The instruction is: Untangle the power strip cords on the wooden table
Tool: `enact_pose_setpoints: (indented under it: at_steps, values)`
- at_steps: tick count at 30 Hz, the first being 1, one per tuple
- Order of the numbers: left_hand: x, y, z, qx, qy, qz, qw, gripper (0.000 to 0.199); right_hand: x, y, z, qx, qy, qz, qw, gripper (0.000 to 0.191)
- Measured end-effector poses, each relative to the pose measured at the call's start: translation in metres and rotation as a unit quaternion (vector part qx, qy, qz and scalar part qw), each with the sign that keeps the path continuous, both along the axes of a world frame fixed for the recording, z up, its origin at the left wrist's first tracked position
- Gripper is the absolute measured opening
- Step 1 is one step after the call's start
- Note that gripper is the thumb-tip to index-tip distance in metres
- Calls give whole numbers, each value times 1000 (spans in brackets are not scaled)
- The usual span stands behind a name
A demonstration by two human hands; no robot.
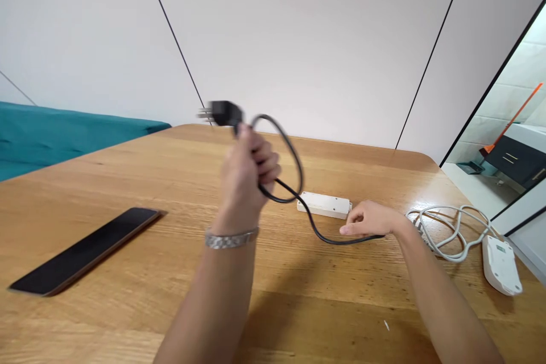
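Observation:
My left hand (251, 168), a metal-banded watch (231, 239) on its wrist, is raised above the table. Its fingers are wrapped round a black power cord (301, 168) just below the plug (225, 113), whose prongs point left and are blurred. A loop of the cord hangs to the right of that hand. From there the cord runs down to my right hand (370, 219) and disappears at its wrist. The right hand is low over the table with curled fingers, partly hidden; whether they grip the cord cannot be seen. Beside its fingertips lies a white power strip (325, 205).
A dark phone-like slab (87, 250) lies on the wooden table (179, 182) at left. On the right are a coiled white cable (458, 250) and a white device (502, 266). A teal bench (63, 133) stands beyond the left edge, and a pale wall (298, 40) behind.

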State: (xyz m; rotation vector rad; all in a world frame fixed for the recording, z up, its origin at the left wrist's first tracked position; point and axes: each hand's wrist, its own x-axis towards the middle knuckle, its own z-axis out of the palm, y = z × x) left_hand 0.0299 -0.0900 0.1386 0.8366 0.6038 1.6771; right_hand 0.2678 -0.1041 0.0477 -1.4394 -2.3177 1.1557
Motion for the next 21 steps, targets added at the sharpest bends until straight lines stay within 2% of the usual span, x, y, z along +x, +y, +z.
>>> enact_pose_setpoints:
  at_steps: [2,5,7,9,12,14,16,18,21]
  values:
    - [-32,-3,7,31,-51,68,996,49,9,5,-3,-68,43,48,996,53]
    - [-67,-8,4,98,-66,169,978,50,14,10,-8,-114,118,108,980,58]
    - [-77,-11,1,117,-55,210,969,50,13,12,-11,-117,140,126,975,56]
    - [-77,-13,1,111,-37,216,969,50,9,12,-13,-102,154,107,977,54]
    - [-62,-11,4,97,7,171,980,60,2,13,-12,-26,243,-5,970,56]
    - [-46,-7,3,115,37,138,983,67,-5,12,-9,13,337,-106,935,58]
    - [-28,-4,-2,141,89,89,982,65,-13,10,-4,20,408,-191,892,58]
    - [-9,-3,-11,142,175,0,974,56,-23,5,2,24,442,-251,861,58]
    - [17,-5,-25,124,290,-145,938,42,-37,-4,9,78,455,-300,835,56]
